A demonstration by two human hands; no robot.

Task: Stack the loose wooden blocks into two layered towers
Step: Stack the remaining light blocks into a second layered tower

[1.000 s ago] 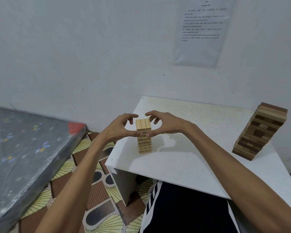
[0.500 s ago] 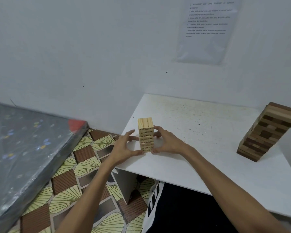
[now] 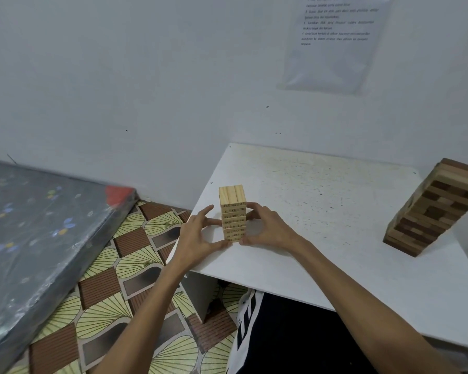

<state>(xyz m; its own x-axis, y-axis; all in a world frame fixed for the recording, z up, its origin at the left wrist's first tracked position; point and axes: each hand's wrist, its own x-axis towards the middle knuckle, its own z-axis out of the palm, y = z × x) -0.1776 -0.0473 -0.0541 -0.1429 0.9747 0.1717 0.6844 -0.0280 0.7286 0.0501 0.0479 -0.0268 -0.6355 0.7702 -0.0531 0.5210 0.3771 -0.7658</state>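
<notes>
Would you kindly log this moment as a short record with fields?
small tower: pale numbered blocks, upright near the table's left edge
left hand: fingers touch the small tower's left side
right hand: fingers touch its right side
large tower: dark and light blocks, at the table's right, untouched
table: white, speckled top
loose blocks: none in view
</notes>
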